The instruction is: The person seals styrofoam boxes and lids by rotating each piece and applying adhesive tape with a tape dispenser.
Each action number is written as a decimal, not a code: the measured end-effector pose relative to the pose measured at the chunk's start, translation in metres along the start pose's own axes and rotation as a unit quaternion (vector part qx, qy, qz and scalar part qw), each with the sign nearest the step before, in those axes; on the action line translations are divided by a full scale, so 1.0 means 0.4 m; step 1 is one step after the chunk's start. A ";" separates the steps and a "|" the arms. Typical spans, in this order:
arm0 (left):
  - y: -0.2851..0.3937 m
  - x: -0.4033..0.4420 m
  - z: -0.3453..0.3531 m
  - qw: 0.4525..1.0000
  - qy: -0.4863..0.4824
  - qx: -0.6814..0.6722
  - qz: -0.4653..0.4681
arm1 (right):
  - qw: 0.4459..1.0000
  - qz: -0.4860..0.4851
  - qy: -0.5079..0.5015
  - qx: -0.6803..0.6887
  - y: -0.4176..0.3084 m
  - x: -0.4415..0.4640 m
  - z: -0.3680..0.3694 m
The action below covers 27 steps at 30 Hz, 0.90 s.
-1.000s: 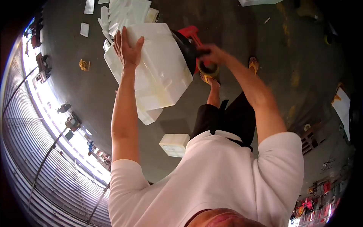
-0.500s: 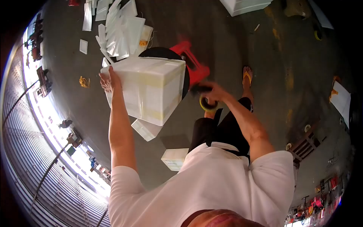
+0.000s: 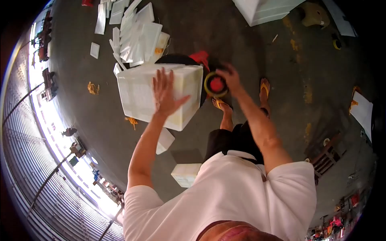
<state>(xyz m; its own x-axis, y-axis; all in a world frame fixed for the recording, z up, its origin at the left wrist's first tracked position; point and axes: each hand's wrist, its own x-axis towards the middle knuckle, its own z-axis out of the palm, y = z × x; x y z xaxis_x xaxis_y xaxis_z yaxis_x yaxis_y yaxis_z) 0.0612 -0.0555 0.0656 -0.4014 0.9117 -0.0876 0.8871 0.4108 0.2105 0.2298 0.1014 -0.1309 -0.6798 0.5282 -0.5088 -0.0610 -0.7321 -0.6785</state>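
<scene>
A large white foam box [image 3: 136, 94] with bands of clear tape rests on a round black support [image 3: 177, 59], beside something red [image 3: 200, 57]. My left hand [image 3: 165, 93], fingers spread, is over the near side of the box; whether the palm touches it I cannot tell. To the right of the box, my right hand [image 3: 228, 78] is closed on a tape roll [image 3: 207, 85] with a dark part at its top. The red piece shows through the roll's ring. Motion blurs the fingers of my right hand.
White foam lids [image 3: 138, 38] lie heaped beyond the box. A small white box [image 3: 186, 175] sits near my legs, with another white piece [image 3: 165, 141] beside the large box. More foam boxes [image 3: 267, 10] stand at the top. Yellow scraps [image 3: 93, 88] lie on the floor.
My left hand has moved right from the box's left end to over its near side. The box has turned and shifted slightly. My right hand has risen slightly with the tape roll.
</scene>
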 end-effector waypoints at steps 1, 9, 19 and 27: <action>0.010 -0.018 0.004 1.000 0.000 0.000 -0.003 | 0.999 0.028 -0.038 0.011 -0.104 0.038 0.007; 0.021 -0.037 0.008 1.000 -0.008 0.027 -0.013 | 0.719 0.057 -0.460 -0.518 -0.386 0.206 0.226; -0.200 0.176 0.050 0.866 0.204 0.000 -0.457 | 0.928 0.075 -0.265 -0.250 -0.167 -0.154 0.121; -0.135 -0.088 0.029 0.993 0.079 0.017 -0.090 | 0.921 -0.002 -0.300 -0.249 -0.138 0.101 0.292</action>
<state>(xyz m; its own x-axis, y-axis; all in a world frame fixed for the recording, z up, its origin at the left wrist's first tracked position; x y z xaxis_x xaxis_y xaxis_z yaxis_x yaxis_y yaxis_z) 0.0301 -0.1099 0.0460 -0.5822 0.8124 0.0338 0.8040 0.5691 0.1723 0.1203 0.1128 -0.0522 -0.9710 0.0880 -0.2225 0.1766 -0.3638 -0.9146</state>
